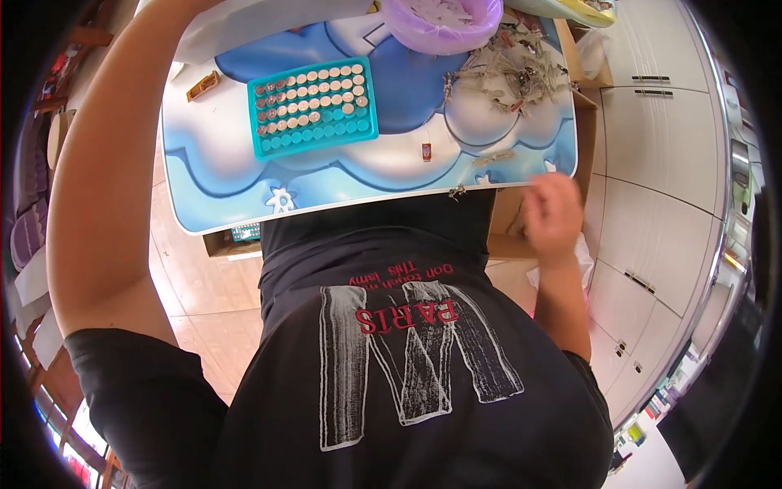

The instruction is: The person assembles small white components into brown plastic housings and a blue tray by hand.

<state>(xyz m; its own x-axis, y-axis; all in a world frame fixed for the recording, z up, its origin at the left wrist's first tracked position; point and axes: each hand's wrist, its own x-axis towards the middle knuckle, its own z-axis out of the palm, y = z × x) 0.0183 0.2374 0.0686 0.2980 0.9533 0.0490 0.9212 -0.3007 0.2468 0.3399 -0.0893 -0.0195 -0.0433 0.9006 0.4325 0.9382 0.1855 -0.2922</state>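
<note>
My left arm [102,163] stretches forward along the table's left side; its hand lies beyond the upper edge of the picture. My right hand [555,213] hangs just off the table's near right corner, its fingers partly curled and smeared by motion, so I cannot tell whether they hold anything. On the table [220,183] is a turquoise tray [372,102] with rows of small round silvery discs [313,91]; several recesses in its nearest rows hold none. A tiny reddish-brown piece [426,152] lies right of the tray. Thin greyish scraps [521,73] are heaped at the far right.
A purple basin [388,24] with a clear liner stands at the far edge. A small brown object [202,85] lies left of the tray. Small scraps [458,192] sit at the near edge. White cabinets [652,155] line the right; a cardboard box [509,220] is under the table.
</note>
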